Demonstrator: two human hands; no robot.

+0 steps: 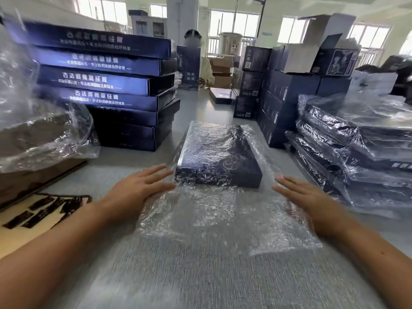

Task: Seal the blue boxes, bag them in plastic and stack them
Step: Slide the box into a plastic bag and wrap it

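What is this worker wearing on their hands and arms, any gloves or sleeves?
Nothing that shows. The left hand and right hand are bare, without gloves, and both forearms are uncovered to the frame's edge, so no sleeve is visible. No watch, ring or bracelet shows, though the picture is slightly blurred.

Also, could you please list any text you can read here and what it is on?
Dark blue flat cardboard boxes stacked on the left: white Chinese lettering along their sides, blurred, unreadable.
Plastic-bagged blue boxes stacked on the right: white print at the frame edge, cut off.
Upright dark boxes behind: marks too small.
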